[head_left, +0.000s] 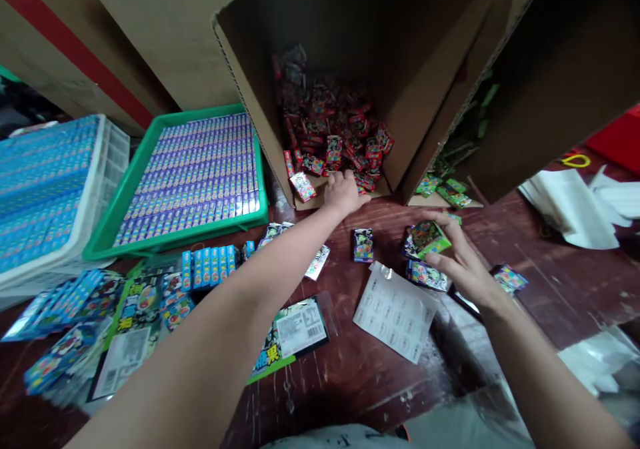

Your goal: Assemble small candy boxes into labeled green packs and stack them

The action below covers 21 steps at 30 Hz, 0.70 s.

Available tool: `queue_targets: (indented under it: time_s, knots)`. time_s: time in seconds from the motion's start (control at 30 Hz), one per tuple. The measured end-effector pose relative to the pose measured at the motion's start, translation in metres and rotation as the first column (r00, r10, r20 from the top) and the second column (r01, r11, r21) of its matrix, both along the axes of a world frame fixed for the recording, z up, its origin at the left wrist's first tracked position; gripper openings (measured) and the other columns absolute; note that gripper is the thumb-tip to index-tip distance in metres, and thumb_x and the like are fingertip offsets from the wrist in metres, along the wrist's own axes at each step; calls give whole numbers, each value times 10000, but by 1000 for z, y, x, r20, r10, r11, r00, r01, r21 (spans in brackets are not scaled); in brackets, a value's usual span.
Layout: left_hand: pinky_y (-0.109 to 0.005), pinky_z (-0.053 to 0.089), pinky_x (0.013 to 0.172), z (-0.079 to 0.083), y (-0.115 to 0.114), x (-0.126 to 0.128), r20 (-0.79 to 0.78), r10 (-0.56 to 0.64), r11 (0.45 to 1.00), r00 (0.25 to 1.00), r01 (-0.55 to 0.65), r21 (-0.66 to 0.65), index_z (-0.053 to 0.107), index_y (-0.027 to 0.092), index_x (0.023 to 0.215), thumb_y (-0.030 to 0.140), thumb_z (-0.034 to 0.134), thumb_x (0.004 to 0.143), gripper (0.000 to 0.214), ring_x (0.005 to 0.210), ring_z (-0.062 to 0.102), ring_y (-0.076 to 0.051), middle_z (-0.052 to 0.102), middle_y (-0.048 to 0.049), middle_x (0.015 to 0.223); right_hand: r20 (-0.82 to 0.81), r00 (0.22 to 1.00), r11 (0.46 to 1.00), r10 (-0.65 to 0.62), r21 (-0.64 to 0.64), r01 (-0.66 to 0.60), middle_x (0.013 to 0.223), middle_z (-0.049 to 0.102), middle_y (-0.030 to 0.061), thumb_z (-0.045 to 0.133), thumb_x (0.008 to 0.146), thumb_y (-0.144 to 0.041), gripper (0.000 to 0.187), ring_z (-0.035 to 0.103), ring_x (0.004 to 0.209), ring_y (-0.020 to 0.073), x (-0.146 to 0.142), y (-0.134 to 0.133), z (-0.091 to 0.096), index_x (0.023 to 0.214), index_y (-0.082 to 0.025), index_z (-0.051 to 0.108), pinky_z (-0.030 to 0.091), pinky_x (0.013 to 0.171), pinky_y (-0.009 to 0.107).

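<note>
Head view: the dark red bench (pixel 555 272) carries everything, its far edge hidden behind boxes. Largest on it is an open cardboard box (pixel 425 82), mouth toward the person, red packs (pixel 357 125) heaped loosely inside as far as its front lip. Against its right side stands a second box (pixel 555 102), green packs (pixel 454 194) spilling at its front left corner. Toward the bench's far left corner, a white crate (pixel 113 162) of blue packs sits beside a green tray (pixel 265 202), filled with purple packs (pixel 200 169) in close rows.

Nearer the bench's front edge lie a printed bag (pixel 300 332) and, to its right, a sheet of round stickers (pixel 397 312).

The left hand (pixel 343 194) is at the box's front lip, fingers curled down among the nearest red packs; the fingertips are hidden, so whether it has hold of one I cannot tell. The right hand (pixel 453 245) is partly closed, thumb and fingers around a green pack (pixel 436 241), just above a purple-edged pack (pixel 427 275) on the bench. Between the hands lies a single dark pack (pixel 363 245), touching neither.

The step in hand looks like gathering single packs of different colours. The next move seems to call for a secure pinch on one red pack, leaving its neighbours undisturbed.
</note>
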<state>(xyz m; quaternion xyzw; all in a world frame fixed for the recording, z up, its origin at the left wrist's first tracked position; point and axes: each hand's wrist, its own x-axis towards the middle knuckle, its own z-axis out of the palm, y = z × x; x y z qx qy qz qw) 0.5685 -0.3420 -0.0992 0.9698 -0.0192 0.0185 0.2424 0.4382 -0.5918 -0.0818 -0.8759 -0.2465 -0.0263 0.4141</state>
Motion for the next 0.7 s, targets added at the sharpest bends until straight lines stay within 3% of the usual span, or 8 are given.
queue_targets:
  time_s: [0.1,0.23,0.33,0.4,0.47,0.53,0.6,0.7]
  knots:
    - [-518,377,1099,-7,-2,26,-36,29,998,999,-28,52,471,69,1343,360,833,725,773,1332,441,-419,533,-254,1351,-154,988,977,3,212,30,1467,459,126,584,921,-452,546,449,1409,326,-27,-1,-7,1389,-296,350,469,1096,479]
    - [-504,298,1156,1,11,4,31,-18,992,999,14,128,501,87,1353,379,797,707,768,1366,387,-413,503,-214,1387,-189,981,955,-39,283,93,1525,370,150,646,890,-423,511,396,1455,337,-66,4,-23,1305,-311,370,474,1104,505]
    - [-449,392,1060,27,30,-49,111,-178,975,978,160,155,601,114,1254,431,664,824,537,1191,543,-331,625,-148,1209,-277,961,951,-12,295,97,1553,340,160,647,896,-403,718,456,1414,323,-92,9,-27,1479,-312,237,516,1076,481]
    - [-356,461,844,44,40,-96,-13,-319,946,948,319,52,674,167,1058,432,485,963,339,859,633,-220,678,-60,891,-319,947,956,31,287,66,1567,342,157,643,905,-390,847,494,1384,309,-105,10,-27,1562,-306,115,525,1074,468]
    - [-291,410,645,54,43,-145,-170,-413,910,895,398,-119,654,188,894,437,396,1020,380,607,561,-145,622,-3,673,-289,957,980,33,199,26,1547,386,145,681,887,-416,877,491,1382,321,-116,9,-26,1576,-309,148,498,1101,498]
    - [-268,366,564,52,41,-191,-293,-458,878,839,376,-295,625,205,954,459,456,1010,310,556,538,-125,619,26,646,-186,982,1000,-14,25,19,1446,481,136,742,843,-482,783,505,1340,352,-125,7,-27,1498,-310,349,479,1092,559]
    - [-262,393,565,41,36,-229,-393,-465,860,793,301,-411,597,219,1062,461,492,1005,269,595,587,-130,677,25,722,-52,993,986,-109,-134,101,1277,554,132,780,793,-568,646,558,1225,361,-136,6,-30,1313,-273,537,513,1012,581]
    - [-303,500,693,18,29,-268,-438,-405,882,803,218,-418,602,234,1121,453,479,1024,269,764,687,-170,748,-17,910,86,951,915,-298,-258,310,1101,554,129,754,740,-709,631,621,1019,323,-160,12,-41,1091,-208,598,596,792,498]
